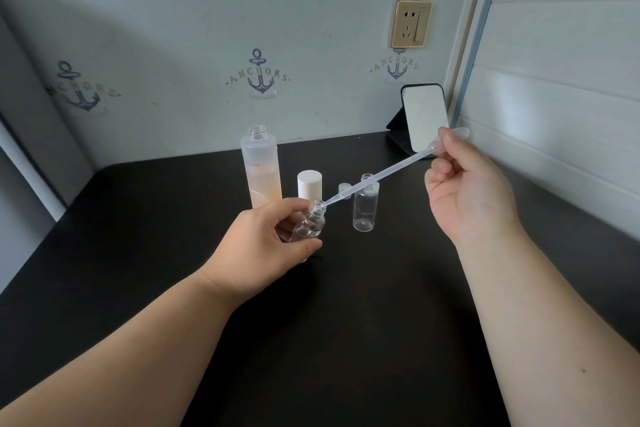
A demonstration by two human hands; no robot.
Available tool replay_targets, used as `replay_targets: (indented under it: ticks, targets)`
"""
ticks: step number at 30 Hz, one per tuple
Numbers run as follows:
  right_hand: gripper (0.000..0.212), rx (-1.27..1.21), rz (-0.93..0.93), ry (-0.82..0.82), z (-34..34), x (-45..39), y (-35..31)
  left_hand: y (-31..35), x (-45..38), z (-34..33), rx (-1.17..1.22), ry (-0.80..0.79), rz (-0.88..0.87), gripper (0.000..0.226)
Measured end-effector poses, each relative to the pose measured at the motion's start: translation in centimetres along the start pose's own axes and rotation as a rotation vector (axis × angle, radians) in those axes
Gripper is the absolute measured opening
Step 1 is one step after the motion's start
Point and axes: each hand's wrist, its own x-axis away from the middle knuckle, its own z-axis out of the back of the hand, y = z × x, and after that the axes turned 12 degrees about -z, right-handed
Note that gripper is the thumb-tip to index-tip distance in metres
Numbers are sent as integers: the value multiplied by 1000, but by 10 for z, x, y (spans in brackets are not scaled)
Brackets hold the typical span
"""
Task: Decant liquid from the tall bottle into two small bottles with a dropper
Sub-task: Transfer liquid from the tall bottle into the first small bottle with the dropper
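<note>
Left hand point(266, 239): fingers curled round a small bottle point(309, 224), clear, uncapped, tilted with its neck up and to the right, held just above the table point(138, 219).

Right hand point(464, 191): pinches the bulb end of the dropper point(381, 177) between thumb and fingers, right of centre. The dropper slants down to the left; its tip sits at the mouth of the held bottle.

Second small bottle point(364, 207): clear, upright, uncapped, on the table just behind the dropper's stem.

Tall bottle point(261, 170): frosted, open, upright at far centre, orange liquid in its lower half.

White cap point(309, 184): upright, right of the tall bottle.

Small clear cap point(343, 188): between white cap and second bottle.

Mirror point(424, 117): far right, propped by the wall.

Socket point(412, 23): on the wall above the mirror.
</note>
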Motion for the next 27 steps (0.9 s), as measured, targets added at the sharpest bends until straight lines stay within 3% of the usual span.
replay_targets:
  ticks: [27]
  targets:
    - [10,-9,17,7,1,-1,1,1,0,0,22,-3,69,45]
